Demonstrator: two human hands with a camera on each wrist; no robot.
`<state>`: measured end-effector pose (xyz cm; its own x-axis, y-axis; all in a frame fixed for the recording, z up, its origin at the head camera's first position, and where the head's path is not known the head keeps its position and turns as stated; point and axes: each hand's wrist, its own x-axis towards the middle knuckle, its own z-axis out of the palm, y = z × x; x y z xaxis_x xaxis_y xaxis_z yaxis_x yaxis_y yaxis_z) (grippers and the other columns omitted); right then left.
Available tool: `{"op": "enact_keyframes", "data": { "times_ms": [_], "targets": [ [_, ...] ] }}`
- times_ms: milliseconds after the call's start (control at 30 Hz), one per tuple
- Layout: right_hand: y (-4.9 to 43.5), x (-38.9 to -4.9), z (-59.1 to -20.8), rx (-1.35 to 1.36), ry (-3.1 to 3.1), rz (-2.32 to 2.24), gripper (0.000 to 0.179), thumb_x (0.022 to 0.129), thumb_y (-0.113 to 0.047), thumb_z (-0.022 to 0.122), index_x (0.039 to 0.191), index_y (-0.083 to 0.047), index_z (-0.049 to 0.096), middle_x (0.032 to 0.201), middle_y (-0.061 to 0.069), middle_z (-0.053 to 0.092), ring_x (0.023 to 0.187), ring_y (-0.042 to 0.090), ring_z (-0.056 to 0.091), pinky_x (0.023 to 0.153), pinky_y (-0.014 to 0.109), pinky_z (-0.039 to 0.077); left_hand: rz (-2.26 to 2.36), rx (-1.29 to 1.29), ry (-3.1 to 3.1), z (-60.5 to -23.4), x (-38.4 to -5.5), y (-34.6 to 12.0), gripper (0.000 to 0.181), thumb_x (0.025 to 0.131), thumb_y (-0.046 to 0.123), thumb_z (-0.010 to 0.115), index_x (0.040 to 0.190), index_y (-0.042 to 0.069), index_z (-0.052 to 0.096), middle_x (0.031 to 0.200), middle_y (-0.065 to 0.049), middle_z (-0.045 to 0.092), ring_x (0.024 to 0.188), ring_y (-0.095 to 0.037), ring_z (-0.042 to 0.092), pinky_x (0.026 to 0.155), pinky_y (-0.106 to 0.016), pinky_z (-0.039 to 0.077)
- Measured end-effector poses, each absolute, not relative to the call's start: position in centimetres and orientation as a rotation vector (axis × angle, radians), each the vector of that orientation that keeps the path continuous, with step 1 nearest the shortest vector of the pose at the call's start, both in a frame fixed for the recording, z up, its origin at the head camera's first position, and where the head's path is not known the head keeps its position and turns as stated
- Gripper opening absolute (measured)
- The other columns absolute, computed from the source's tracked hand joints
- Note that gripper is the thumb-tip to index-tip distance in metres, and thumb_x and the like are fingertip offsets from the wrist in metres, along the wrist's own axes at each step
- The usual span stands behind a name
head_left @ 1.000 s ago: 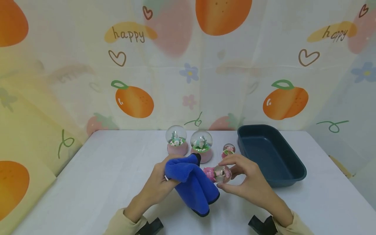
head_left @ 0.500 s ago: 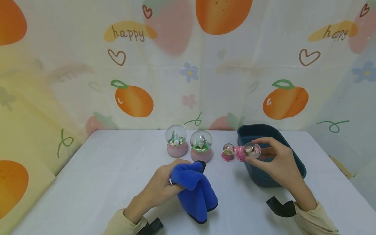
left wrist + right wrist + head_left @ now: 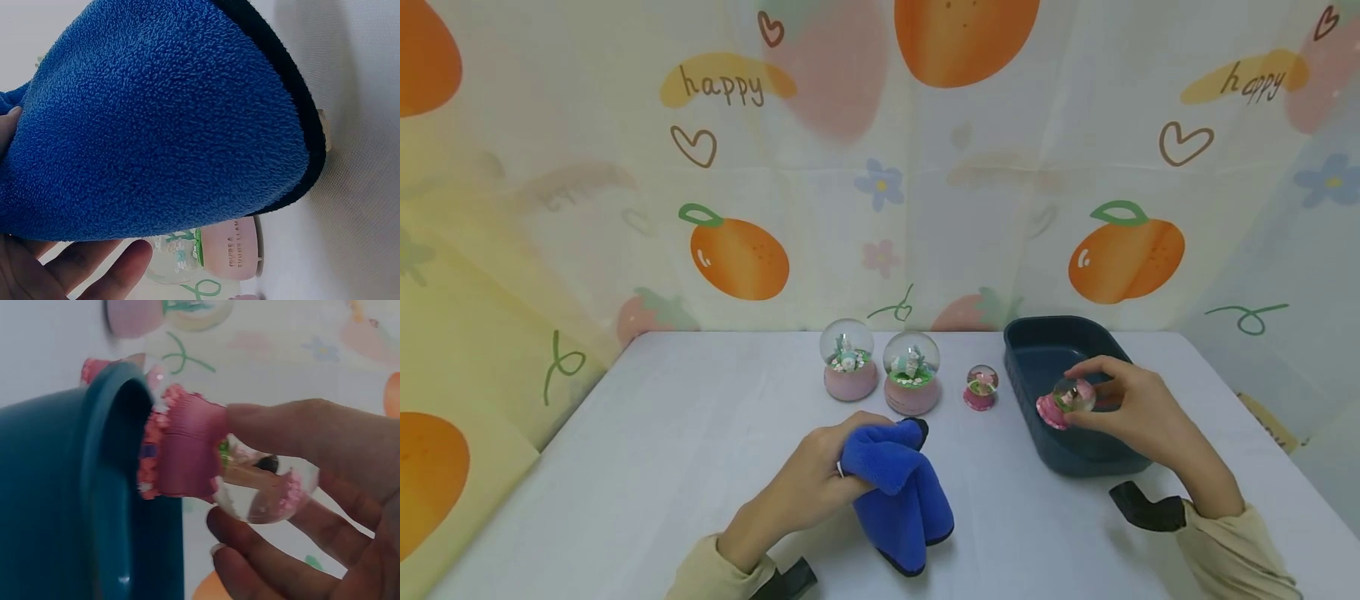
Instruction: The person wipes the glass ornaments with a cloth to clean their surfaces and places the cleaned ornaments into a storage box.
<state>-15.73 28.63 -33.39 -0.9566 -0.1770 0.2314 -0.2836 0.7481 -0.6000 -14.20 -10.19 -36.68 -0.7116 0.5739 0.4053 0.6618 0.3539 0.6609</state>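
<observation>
Left wrist feed: I've got a blue cloth with black edging filling most of the view, my left hand at lower left, one fingertip against the cloth at the left edge and other fingers reaching out below it. Past the cloth's lower edge I see a snow globe, sideways in view and partly hidden, pink base lettered; white tabletop at right.

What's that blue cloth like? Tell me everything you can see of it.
The blue cloth looks soft and fluffy, with a black border along its edge. The left hand grips its upper part, where it bunches up; the rest hangs in loose folds over the white table. Whether its lower end touches down, I can't tell.
</observation>
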Motion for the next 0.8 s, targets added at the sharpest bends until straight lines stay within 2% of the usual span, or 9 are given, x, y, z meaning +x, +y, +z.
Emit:
{"op": "enact_keyframes", "data": {
  "times_ms": [233, 400, 533, 667, 800],
  "targets": [
    [29.3, -16.3, -34.2, 0.324, -2.897, 1.047, 0.052, 0.076, -0.019, 0.086, 0.119, -0.004, 0.06, 0.098, 0.015, 0.073, 0.082, 0.022, 0.071, 0.063, 0.023, 0.054, -1.297, -1.17, -2.55, -36.8, -14.3, -10.1, 0.046, 0.085, 0.007, 0.072, 0.127, 0.017, 0.057, 0.116, 0.001, 0.071, 0.102, -0.01, 0.066, 0.09, -0.032, 0.055],
    [29.7, -16.5, -34.6, 0.334, -2.924, 1.022, 0.048, 0.077, -0.013, 0.084, 0.117, -0.004, 0.06, 0.101, 0.017, 0.071, 0.082, 0.021, 0.07, 0.063, 0.024, 0.053, -1.27, -1.172, -2.593, -36.8, -14.2, -10.0, 0.045, 0.086, 0.01, 0.073, 0.127, 0.018, 0.057, 0.116, 0.002, 0.071, 0.1, -0.008, 0.066, 0.09, -0.031, 0.055],
    [29.7, -16.6, -35.0, 0.371, -2.936, 1.006, 0.044, 0.075, -0.007, 0.081, 0.114, -0.005, 0.061, 0.103, 0.016, 0.07, 0.076, 0.014, 0.067, 0.062, 0.024, 0.052, -1.256, -1.163, -2.623, -36.7, -14.1, -10.0, 0.044, 0.086, 0.011, 0.073, 0.127, 0.018, 0.057, 0.115, 0.003, 0.071, 0.098, -0.007, 0.065, 0.089, -0.03, 0.055],
    [29.4, -16.8, -35.5, 0.401, -2.957, 0.993, 0.042, 0.075, -0.004, 0.078, 0.113, -0.006, 0.062, 0.09, 0.008, 0.067, 0.068, 0.008, 0.06, 0.06, 0.024, 0.047, -1.247, -1.165, -2.631, -36.7, -14.1, -10.0, 0.044, 0.086, 0.012, 0.073, 0.127, 0.018, 0.058, 0.114, 0.003, 0.072, 0.096, -0.006, 0.065, 0.088, -0.03, 0.055],
    [29.3, -17.0, -36.0, 0.393, -2.977, 0.97, 0.041, 0.075, -0.003, 0.077, 0.113, -0.006, 0.062, 0.088, 0.006, 0.066, 0.067, 0.009, 0.058, 0.058, 0.025, 0.045, -1.243, -1.169, -2.638, -36.8, -14.1, -10.0, 0.044, 0.086, 0.014, 0.074, 0.126, 0.02, 0.058, 0.113, 0.004, 0.072, 0.095, -0.006, 0.064, 0.088, -0.03, 0.055]
  ]
}}
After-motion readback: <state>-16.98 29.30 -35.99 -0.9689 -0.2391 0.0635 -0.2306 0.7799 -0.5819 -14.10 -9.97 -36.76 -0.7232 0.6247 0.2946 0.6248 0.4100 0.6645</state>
